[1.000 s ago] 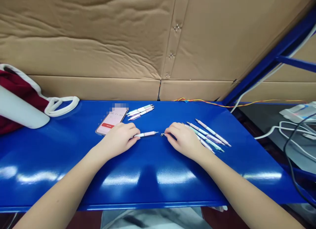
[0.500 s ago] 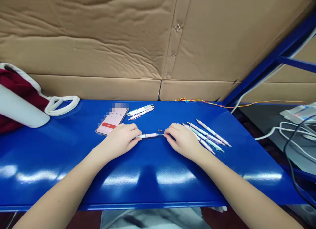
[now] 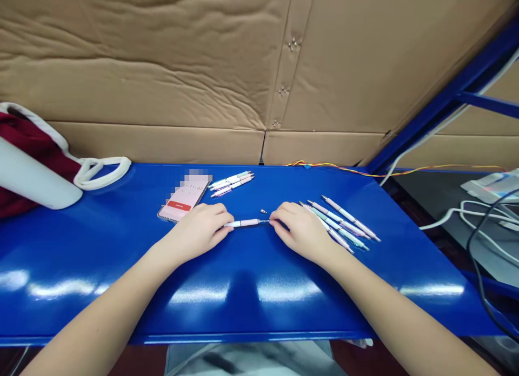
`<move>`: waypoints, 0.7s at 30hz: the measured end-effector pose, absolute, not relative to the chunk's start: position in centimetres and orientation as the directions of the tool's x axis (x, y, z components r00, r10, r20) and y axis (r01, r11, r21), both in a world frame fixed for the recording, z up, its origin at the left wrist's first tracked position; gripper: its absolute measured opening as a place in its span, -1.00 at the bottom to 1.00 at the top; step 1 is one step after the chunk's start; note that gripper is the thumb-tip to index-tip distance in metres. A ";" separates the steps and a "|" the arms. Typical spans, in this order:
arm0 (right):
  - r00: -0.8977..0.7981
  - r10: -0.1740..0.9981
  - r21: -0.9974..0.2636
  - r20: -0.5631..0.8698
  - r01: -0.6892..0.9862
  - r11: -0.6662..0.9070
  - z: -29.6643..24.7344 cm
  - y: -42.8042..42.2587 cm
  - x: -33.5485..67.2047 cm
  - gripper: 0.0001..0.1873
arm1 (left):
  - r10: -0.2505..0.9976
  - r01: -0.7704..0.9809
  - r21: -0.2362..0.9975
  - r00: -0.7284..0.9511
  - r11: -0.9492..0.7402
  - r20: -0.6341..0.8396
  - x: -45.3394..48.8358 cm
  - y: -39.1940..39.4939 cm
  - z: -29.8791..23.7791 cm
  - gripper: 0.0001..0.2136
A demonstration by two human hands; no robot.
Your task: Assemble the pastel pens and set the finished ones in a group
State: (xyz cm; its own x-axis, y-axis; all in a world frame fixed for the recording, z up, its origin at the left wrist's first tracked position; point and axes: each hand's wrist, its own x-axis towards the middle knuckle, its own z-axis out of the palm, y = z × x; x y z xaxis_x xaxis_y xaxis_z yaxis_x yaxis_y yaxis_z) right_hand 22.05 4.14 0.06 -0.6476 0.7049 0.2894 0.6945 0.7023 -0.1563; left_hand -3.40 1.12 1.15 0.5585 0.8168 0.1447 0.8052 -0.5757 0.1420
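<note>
My left hand (image 3: 198, 230) rests on the blue table (image 3: 243, 279) and is closed round the back end of a white and pink pen (image 3: 246, 223) lying flat. My right hand (image 3: 302, 230) pinches something small at the pen's tip end; what it holds is too small to name. A tiny metal tip piece (image 3: 263, 210) lies loose on the table just behind the pen. Several more pens (image 3: 343, 219) lie in a row right of my right hand. A smaller bunch of pens (image 3: 231, 182) lies behind my left hand.
A phone (image 3: 183, 201) with a red button on its screen lies behind my left hand. A white and red bag (image 3: 32, 165) sits at the far left. Cardboard sheets stand behind the table. Cables (image 3: 478, 225) and a blue frame bar (image 3: 441, 103) lie to the right.
My hands have come together: the pen's tip now meets my right fingers. A small metal piece now lies loose on the table behind the pen.
</note>
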 end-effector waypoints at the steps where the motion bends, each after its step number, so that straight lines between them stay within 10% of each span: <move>1: -0.650 0.703 -0.160 0.290 0.691 0.705 0.0 4.2 22.1 -0.80 | 0.816 0.804 0.142 0.560 -0.577 0.145 -3.4 1.1 1.1 -0.78; 21: -0.555 0.780 -0.507 0.290 0.602 0.617 -0.7 4.5 21.5 -0.85 | 0.807 0.790 0.166 0.569 -0.590 0.160 -3.2 0.9 0.8 -0.78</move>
State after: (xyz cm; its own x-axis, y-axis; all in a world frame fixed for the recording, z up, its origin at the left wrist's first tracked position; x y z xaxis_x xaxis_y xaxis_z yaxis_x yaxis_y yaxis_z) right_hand 21.51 4.53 -0.68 -0.5548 0.7799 0.2898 0.6022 0.6168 -0.5069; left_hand -3.17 0.89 0.82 0.5691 0.8065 0.1602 0.7899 -0.5903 0.1660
